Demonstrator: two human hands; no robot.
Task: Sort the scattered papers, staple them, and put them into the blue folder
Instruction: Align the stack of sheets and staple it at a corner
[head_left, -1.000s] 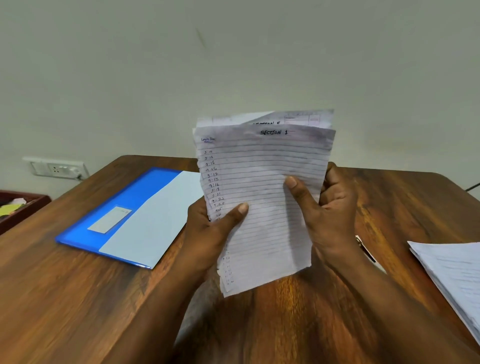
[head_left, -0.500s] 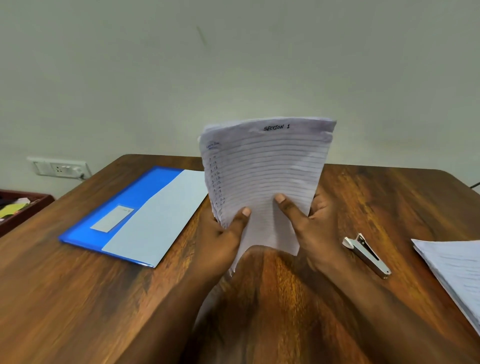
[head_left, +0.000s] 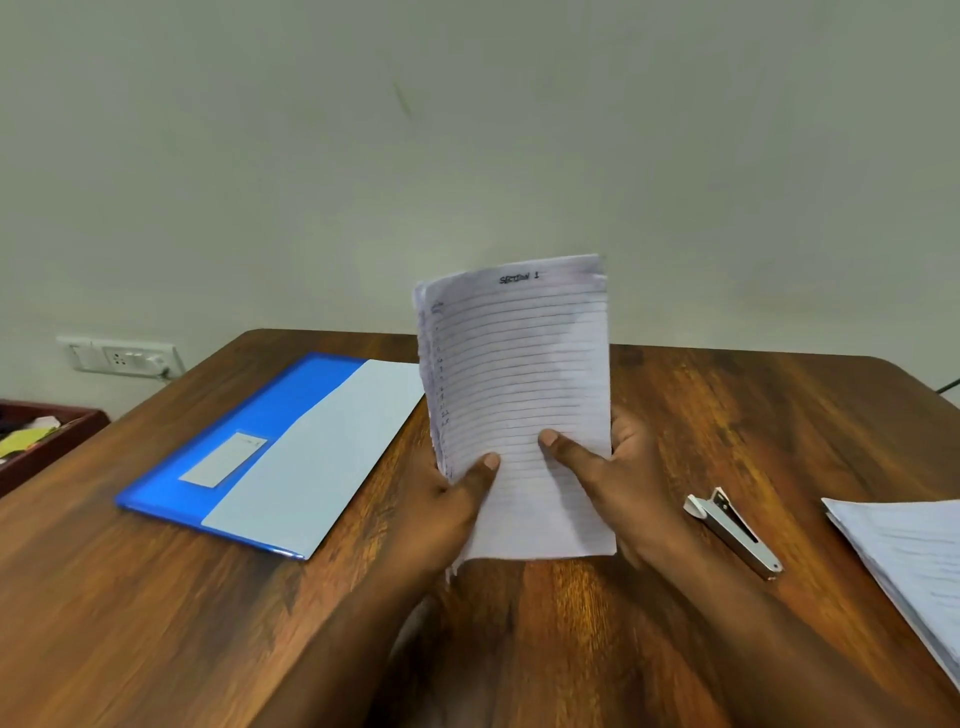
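I hold a stack of lined papers (head_left: 519, 374) upright over the middle of the wooden table (head_left: 156, 623); the front sheet reads "SECTION 1". My left hand (head_left: 452, 499) grips its lower left edge, thumb on the front. My right hand (head_left: 618, 483) grips the lower right edge the same way. The stack's bottom edge is at or just above the tabletop. The blue folder (head_left: 260, 441) lies flat to the left with a pale sheet on its right half. A small silver stapler (head_left: 735, 532) lies on the table just right of my right hand.
A second pile of lined papers (head_left: 909, 566) lies at the table's right edge. A wall socket (head_left: 122, 356) is on the wall at left. Below it, off the table, a dark red tray (head_left: 47, 441) holds scraps.
The uneven sheets have been squared into one even stack, and my hands lowered it toward the table. The stapler, hidden behind my right hand before, now shows.
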